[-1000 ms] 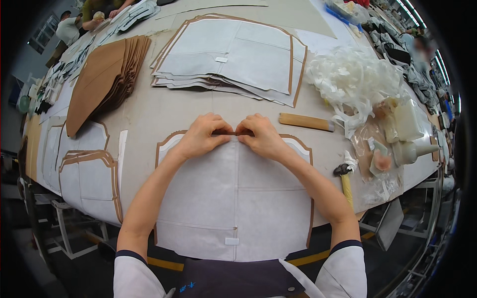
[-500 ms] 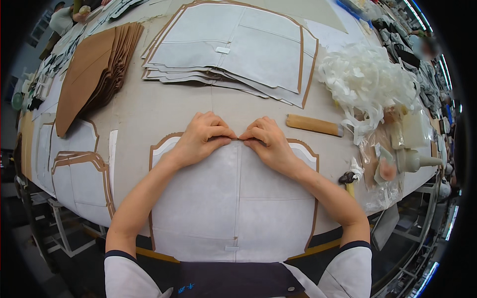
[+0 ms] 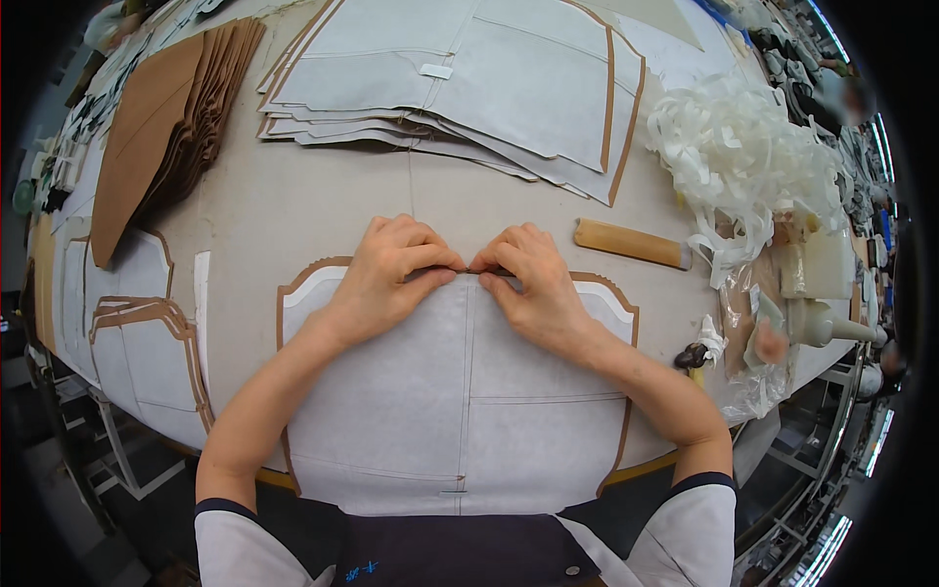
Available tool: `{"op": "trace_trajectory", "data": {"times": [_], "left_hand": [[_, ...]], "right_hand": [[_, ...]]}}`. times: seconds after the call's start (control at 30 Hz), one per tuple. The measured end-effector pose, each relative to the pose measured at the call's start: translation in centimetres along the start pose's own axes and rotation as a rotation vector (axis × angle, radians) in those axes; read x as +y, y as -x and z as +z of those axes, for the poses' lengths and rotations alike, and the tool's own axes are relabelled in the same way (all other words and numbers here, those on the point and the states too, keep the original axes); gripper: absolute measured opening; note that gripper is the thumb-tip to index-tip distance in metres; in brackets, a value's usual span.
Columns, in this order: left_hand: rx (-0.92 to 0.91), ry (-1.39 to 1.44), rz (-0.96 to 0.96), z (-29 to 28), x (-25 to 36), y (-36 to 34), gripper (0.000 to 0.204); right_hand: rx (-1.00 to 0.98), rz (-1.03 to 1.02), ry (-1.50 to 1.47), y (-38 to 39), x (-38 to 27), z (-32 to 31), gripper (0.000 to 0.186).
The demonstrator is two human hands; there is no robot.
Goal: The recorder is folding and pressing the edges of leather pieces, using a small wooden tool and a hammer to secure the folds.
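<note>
A light grey stitched panel (image 3: 381, 401) with a brown edge lies in front of me, its near end reaching my dark apron. A seam runs down its middle from the far edge. My left hand (image 3: 396, 274) pinches the far edge just left of that seam, thumb against fingers. Just right of the seam, my right hand (image 3: 528, 284) pinches the same edge. The fingertips of both hands nearly meet, and the bit of edge between them is mostly hidden.
Beyond my hands lies a stack of similar grey panels (image 3: 533, 88). Folded brown pieces (image 3: 147, 127) stand at the far left, above more edged panels (image 3: 156, 367). To the right are a tan strip-shaped piece (image 3: 631, 243), a heap of white strips (image 3: 748, 166), a hammer (image 3: 693, 356) and a squeeze bottle (image 3: 827, 323).
The view has moved slightly closer and lower, so surrounding things sit farther outward. Both hands keep their pinch at the panel's far edge, with only a slight shift of the fingers.
</note>
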State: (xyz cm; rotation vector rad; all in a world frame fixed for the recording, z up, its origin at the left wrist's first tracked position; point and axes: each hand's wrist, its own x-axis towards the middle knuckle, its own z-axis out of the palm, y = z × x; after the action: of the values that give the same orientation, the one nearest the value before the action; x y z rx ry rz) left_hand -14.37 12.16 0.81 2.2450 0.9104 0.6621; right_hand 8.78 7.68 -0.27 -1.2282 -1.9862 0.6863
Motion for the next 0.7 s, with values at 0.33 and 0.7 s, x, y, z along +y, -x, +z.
{"op": "trace_trajectory", "data": {"times": [0.33, 0.7], "left_hand": [[0.074, -0.141, 0.273, 0.1, -1.0, 0.5, 0.031], [0.102, -0.282, 0.484, 0.1, -1.5, 0.6, 0.046]], "right_hand": [[0.017, -0.162, -0.022, 0.8, 1.2, -0.4, 0.024], [0.006, -0.353, 0.063, 0.7, 1.7, -0.4, 0.038]]}}
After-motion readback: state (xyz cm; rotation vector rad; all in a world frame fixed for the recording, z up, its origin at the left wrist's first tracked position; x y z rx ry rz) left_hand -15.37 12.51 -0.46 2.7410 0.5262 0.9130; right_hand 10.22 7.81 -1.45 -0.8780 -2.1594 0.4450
